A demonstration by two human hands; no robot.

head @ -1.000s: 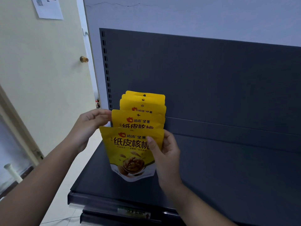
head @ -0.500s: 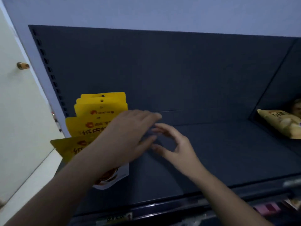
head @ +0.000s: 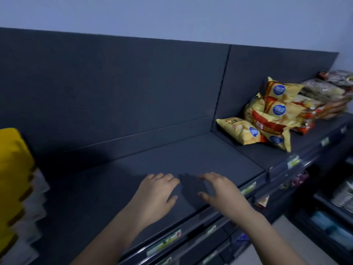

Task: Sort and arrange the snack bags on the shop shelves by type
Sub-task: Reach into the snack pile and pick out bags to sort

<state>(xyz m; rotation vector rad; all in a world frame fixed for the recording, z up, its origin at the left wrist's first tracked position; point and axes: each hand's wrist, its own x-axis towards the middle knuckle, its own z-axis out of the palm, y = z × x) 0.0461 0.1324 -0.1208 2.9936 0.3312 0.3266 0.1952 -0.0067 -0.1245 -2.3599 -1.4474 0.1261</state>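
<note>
left hand: lower centre of frame, palm down, fingers loosely bent, released, nothing in it.
right hand: just right of the left one with a gap between them; fingers spread, thumb out, also holding nothing.
contact: both hands low over the top shelf near its front edge. Can't tell if they touch it. Dark shadow on the surface between them.
yellow pouches: far left edge of frame, a row standing one behind another on the same shelf. Blurred, print unreadable. Well apart from both hands.
chip bags: right of centre, upper half. Loose heap of yellow-and-red bags with round blue marks, on the next shelf section past the panel seam. One lies flat at the heap's left; the others lean on each other.
clear-wrapped packs: upper right, stacked just beside the chip bags and touching the heap. Contents unclear.
back panel: dark, runs across the frame behind the shelf, with a pale wall above it.
price strips: along the shelf front edges, lower centre to right. Small labels, unreadable.
lower shelves: lower right, assorted goods, too dim to name.
</note>
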